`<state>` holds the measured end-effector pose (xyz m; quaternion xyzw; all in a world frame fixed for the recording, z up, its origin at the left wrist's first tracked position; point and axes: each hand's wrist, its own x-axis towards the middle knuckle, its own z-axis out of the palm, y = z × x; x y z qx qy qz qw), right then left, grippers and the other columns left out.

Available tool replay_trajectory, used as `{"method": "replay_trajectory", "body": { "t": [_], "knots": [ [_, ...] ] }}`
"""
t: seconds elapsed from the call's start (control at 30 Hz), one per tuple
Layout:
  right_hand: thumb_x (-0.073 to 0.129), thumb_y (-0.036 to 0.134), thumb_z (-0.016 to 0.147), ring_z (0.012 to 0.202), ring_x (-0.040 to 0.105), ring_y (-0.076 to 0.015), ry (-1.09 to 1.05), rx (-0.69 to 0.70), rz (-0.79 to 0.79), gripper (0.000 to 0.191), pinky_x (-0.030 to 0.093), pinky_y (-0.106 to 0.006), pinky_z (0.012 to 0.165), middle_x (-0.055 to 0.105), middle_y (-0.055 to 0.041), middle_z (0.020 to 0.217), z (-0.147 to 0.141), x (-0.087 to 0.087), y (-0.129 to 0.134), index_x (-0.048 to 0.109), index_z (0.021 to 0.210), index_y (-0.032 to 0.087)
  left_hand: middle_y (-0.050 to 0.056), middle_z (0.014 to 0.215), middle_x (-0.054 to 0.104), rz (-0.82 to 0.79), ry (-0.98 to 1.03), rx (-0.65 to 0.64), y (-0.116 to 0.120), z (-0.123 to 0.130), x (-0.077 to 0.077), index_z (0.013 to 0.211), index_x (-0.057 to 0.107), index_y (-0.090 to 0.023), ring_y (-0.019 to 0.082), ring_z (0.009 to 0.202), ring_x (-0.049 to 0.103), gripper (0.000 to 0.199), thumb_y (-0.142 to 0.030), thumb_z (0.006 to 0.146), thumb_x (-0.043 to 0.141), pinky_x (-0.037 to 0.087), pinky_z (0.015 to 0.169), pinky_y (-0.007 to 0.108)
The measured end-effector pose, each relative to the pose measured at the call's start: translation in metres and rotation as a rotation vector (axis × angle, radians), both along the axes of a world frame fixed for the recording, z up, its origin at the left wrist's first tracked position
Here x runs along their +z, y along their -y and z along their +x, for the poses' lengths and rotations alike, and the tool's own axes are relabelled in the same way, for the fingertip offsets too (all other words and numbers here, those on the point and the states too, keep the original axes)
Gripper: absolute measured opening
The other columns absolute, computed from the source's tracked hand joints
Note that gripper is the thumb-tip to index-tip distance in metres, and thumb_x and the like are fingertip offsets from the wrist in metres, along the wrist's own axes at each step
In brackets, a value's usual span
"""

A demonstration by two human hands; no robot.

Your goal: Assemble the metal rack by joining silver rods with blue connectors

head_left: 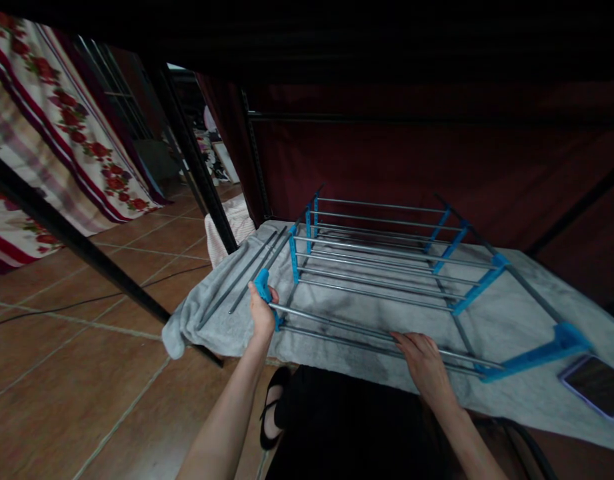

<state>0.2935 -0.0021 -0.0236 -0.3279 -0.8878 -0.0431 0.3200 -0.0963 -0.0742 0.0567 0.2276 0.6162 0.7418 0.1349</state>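
A rack of grey metal rods (377, 251) and blue plastic brackets (481, 283) lies on a grey blanket. My left hand (263, 308) is closed round a blue bracket (263, 283) at the rack's near left corner. My right hand (421, 353) has its fingers closed on the upper of two near metal rods (337, 323), right of their middle. These rods run to a larger blue bracket (541, 350) at the near right corner. Several loose metal tubes (247, 267) lie left of the rack.
A phone (597, 385) lies on the grey blanket (357, 363) at the right. Black metal posts (199, 160) and a dark red curtain (387, 153) frame the space. A black cable (97, 303) crosses the tiled floor at the left.
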Motion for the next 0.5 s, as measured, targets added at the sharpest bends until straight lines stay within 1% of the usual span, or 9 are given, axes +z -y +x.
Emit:
{"method": "replay_trajectory", "body": {
  "t": [0.13, 0.33, 0.5],
  "knots": [
    [0.047, 0.022, 0.101, 0.097, 0.062, -0.0227, 0.002, 0.006, -0.004, 0.031, 0.048, -0.040, 0.090, 0.069, -0.0081, 0.105, 0.0000, -0.0006, -0.0005, 0.068, 0.124, 0.022, 0.001, 0.046, 0.045, 0.009, -0.008, 0.039, -0.0021, -0.0002, -0.0023, 0.052, 0.050, -0.023, 0.013, 0.046, 0.044, 0.073, -0.078, 0.091, 0.024, 0.040, 0.049, 0.026],
    [0.045, 0.022, 0.101, 0.094, 0.062, -0.0226, 0.005, -0.009, -0.024, 0.032, 0.048, -0.040, 0.090, 0.069, -0.0086, 0.103, -0.0009, 0.0011, 0.0005, 0.068, 0.124, 0.023, 0.001, 0.049, 0.046, -0.009, -0.010, 0.023, -0.0019, -0.0015, -0.0047, 0.052, 0.050, -0.023, 0.012, 0.047, 0.043, 0.073, -0.075, 0.093, 0.021, 0.039, 0.051, 0.026],
    [0.044, 0.022, 0.102, 0.094, 0.063, -0.0231, 0.000, 0.001, -0.038, 0.033, 0.048, -0.042, 0.090, 0.069, -0.0087, 0.103, -0.0012, 0.0020, 0.0007, 0.068, 0.125, 0.023, 0.000, 0.050, 0.045, 0.022, 0.006, 0.008, -0.0033, -0.0018, -0.0078, 0.053, 0.049, -0.023, 0.011, 0.047, 0.042, 0.070, -0.073, 0.094, 0.022, 0.036, 0.050, 0.026]
  ]
}}
